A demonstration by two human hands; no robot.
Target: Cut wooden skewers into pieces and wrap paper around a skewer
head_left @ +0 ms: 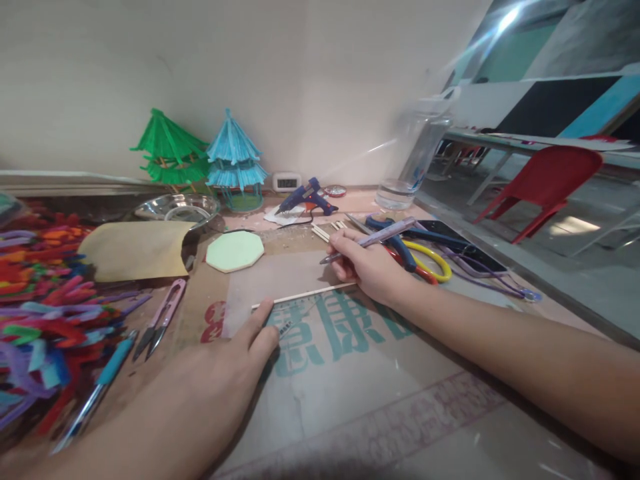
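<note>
My left hand [240,360] lies low over the board, its index fingertip pressing the left end of a thin wooden stick [310,292]. Its thumb rests just below, beside what looks like a clear ruler [287,325] with dark markings. In my right hand [363,267] is a greyish-purple pen [385,233], tilted with its tip to the left above the stick. The lower edge of that hand is at the stick's right end. Several short sticks [321,233] lie just behind it. A pale green octagonal piece [235,251] sits farther back on the left.
Pipe cleaners [40,320], snips [161,319] and a blue pen [103,383] lie left. Behind stand green [167,143] and blue [235,157] paper towers, a metal bowl [175,208] and a glue gun [307,198]. Pliers [400,250], yellow-handled scissors [440,263] and a phone [460,247] lie right.
</note>
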